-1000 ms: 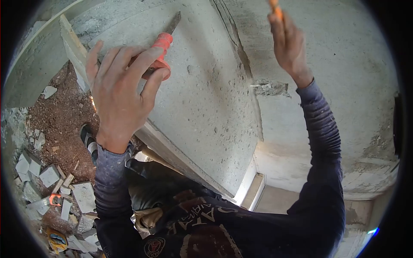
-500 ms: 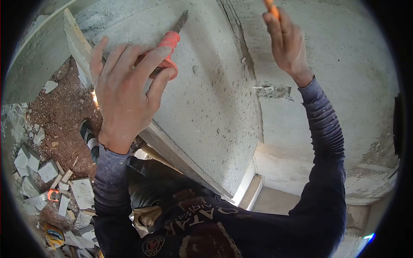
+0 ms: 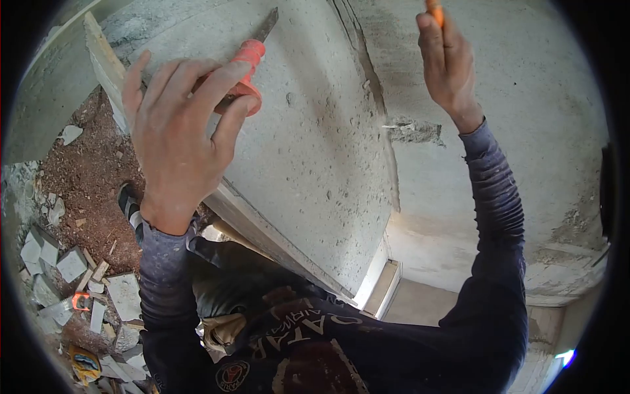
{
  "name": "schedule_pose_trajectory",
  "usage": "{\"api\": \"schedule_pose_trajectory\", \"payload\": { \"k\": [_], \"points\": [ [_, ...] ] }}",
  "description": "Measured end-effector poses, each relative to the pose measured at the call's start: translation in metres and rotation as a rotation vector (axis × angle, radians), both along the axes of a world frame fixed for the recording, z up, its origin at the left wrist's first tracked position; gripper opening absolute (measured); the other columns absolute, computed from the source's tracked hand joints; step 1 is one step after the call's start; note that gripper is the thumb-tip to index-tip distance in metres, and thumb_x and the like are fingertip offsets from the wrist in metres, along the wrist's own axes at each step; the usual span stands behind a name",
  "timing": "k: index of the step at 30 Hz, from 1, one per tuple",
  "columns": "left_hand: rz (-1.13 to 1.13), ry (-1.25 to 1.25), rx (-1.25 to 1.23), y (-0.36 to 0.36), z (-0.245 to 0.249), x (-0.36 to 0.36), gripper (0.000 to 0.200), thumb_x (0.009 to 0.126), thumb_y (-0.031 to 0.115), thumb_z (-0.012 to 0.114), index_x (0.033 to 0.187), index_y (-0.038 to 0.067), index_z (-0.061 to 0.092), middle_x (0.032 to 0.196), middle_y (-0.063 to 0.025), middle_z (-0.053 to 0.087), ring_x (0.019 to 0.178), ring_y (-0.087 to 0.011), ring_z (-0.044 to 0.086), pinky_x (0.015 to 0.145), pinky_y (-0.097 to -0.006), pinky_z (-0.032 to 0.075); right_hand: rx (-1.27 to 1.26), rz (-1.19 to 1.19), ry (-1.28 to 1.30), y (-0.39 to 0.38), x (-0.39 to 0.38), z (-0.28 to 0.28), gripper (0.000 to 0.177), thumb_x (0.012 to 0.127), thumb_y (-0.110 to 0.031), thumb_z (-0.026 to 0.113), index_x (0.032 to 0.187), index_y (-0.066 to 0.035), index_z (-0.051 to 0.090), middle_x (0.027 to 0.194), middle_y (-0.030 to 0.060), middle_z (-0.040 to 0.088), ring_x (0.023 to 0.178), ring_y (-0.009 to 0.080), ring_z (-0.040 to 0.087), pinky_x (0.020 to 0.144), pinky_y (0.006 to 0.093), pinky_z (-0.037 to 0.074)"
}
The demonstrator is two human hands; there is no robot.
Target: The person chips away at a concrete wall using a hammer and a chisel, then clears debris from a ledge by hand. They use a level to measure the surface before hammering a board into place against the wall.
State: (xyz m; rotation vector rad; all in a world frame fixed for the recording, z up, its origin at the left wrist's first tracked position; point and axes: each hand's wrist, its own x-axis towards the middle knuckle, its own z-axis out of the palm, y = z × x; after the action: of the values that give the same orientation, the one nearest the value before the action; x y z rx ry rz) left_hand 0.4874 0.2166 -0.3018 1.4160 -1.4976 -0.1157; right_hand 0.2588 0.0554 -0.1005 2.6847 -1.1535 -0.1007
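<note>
My left hand (image 3: 180, 128) is wrapped round a chisel (image 3: 250, 58) with a red guarded grip, its metal blade pointing up and to the right over the pitted grey concrete surface (image 3: 308, 164). Thumb and forefinger press on the grip just behind the guard. At the upper right my right hand (image 3: 450, 65) is closed round an orange handle (image 3: 435, 9), whose far end lies beyond the top of the view. A rough chipped patch (image 3: 416, 132) shows in the wall below the right hand, to the right of a long dark groove (image 3: 371, 72).
Broken tile and block pieces (image 3: 72, 264) lie on reddish soil (image 3: 98, 171) at the lower left, with an orange object (image 3: 81, 301) and a yellow one (image 3: 85, 364) among them. A narrow board (image 3: 262, 238) runs diagonally along the concrete's lower edge.
My left hand and the chisel have shifted slightly left and up in the view. My right hand has moved a little right, with the orange handle still in it.
</note>
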Motion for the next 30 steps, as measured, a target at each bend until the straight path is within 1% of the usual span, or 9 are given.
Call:
{"api": "schedule_pose_trajectory", "payload": {
  "k": [3, 5, 8, 14, 17, 19, 21, 23, 30],
  "points": [
    [0.008, -0.003, -0.006, 0.001, -0.001, -0.001, 0.026, 0.084, 0.03, 0.072, 0.106, 0.018, 0.071, 0.1, -0.0007, 0.065, 0.1, -0.0217, 0.06, 0.113, -0.0478, 0.026, -0.03, 0.219, -0.251, -0.004, -0.068, -0.028, 0.031, 0.107, -0.031, 0.044, 0.097, -0.005, 0.057, 0.063, -0.0016, 0.052, 0.046, 0.0064, 0.041, 0.04, 0.0249, 0.038],
    [0.024, -0.004, 0.016, 0.001, -0.001, -0.001, 0.024, 0.084, 0.03, 0.072, 0.105, 0.019, 0.071, 0.1, -0.0005, 0.065, 0.101, -0.0214, 0.06, 0.113, -0.0472, 0.026, -0.901, 0.811, 0.839, 0.007, -0.171, -0.033, 0.028, 0.107, -0.023, 0.04, 0.098, -0.002, 0.057, 0.071, 0.0064, 0.06, 0.051, 0.0129, 0.05, 0.044, 0.0283, 0.042],
    [0.033, 0.01, 0.007, 0.001, -0.002, -0.003, 0.023, 0.084, 0.031, 0.072, 0.104, 0.02, 0.072, 0.1, -0.0007, 0.065, 0.1, -0.0212, 0.06, 0.113, -0.047, 0.025, 0.218, -0.167, 0.802, 0.02, -0.285, -0.019, 0.034, 0.106, -0.029, 0.044, 0.117, 0.001, 0.055, 0.075, 0.0147, 0.058, 0.052, 0.0204, 0.05, 0.043, 0.0358, 0.042],
    [0.034, -0.075, -0.006, -0.001, 0.0, -0.001, 0.026, 0.085, 0.033, 0.071, 0.108, 0.02, 0.072, 0.1, -0.0004, 0.066, 0.101, -0.02, 0.06, 0.112, -0.0479, 0.028, 0.173, -0.425, 0.164, 0.043, -0.066, 0.0, 0.028, 0.107, -0.029, 0.043, 0.096, -0.004, 0.05, 0.068, 0.0073, 0.048, 0.047, 0.0198, 0.042, 0.041, 0.0355, 0.037],
    [0.039, -0.118, 0.004, 0.0, -0.003, 0.001, 0.027, 0.086, 0.033, 0.07, 0.11, 0.02, 0.072, 0.1, -0.0006, 0.066, 0.101, -0.0202, 0.06, 0.112, -0.0483, 0.029, -0.036, 0.166, -0.23, 0.04, -0.057, -0.016, 0.02, 0.105, -0.02, 0.047, 0.097, -0.003, 0.052, 0.066, 0.0078, 0.047, 0.046, 0.0218, 0.043, 0.041, 0.0333, 0.037],
    [0.047, -0.096, -0.006, -0.001, -0.003, 0.0, 0.027, 0.086, 0.033, 0.07, 0.11, 0.02, 0.072, 0.1, -0.0004, 0.067, 0.101, -0.0203, 0.06, 0.112, -0.0482, 0.028, -0.383, 0.676, 0.283, 0.029, -0.173, -0.036, 0.018, 0.103, -0.017, 0.049, 0.097, 0.0, 0.052, 0.066, 0.0105, 0.05, 0.047, 0.026, 0.048, 0.044, 0.0382, 0.041],
    [0.057, -0.076, -0.019, 0.001, -0.003, 0.0, 0.027, 0.086, 0.033, 0.07, 0.109, 0.02, 0.072, 0.1, -0.0002, 0.067, 0.1, -0.0203, 0.061, 0.112, -0.0481, 0.028, 0.186, -0.288, 0.491, 0.063, -0.288, -0.025, 0.017, 0.102, -0.017, 0.05, 0.1, 0.0, 0.051, 0.065, 0.0127, 0.053, 0.05, 0.0294, 0.052, 0.047, 0.0445, 0.044],
    [0.03, -0.054, 0.019, 0.001, -0.002, 0.0, 0.027, 0.086, 0.033, 0.07, 0.11, 0.021, 0.072, 0.1, 0.0005, 0.067, 0.1, -0.0201, 0.061, 0.112, -0.0475, 0.028, 0.245, -0.562, 0.818, 0.078, -0.293, -0.005, 0.021, 0.102, -0.021, 0.05, 0.105, 0.0, 0.049, 0.062, 0.0133, 0.055, 0.051, 0.0303, 0.056, 0.049, 0.0461, 0.045],
    [0.051, -0.135, 0.022, 0.001, 0.001, -0.001, 0.028, 0.086, 0.034, 0.07, 0.11, 0.021, 0.072, 0.101, 0.0008, 0.068, 0.101, -0.0194, 0.061, 0.113, -0.0459, 0.027, 0.082, -0.174, 0.092, 0.058, -0.089, 0.0, 0.023, 0.105, -0.026, 0.048, 0.101, -0.003, 0.046, 0.056, 0.0084, 0.043, 0.04, 0.0148, 0.04, 0.037, 0.0321, 0.036]
  ]
}}
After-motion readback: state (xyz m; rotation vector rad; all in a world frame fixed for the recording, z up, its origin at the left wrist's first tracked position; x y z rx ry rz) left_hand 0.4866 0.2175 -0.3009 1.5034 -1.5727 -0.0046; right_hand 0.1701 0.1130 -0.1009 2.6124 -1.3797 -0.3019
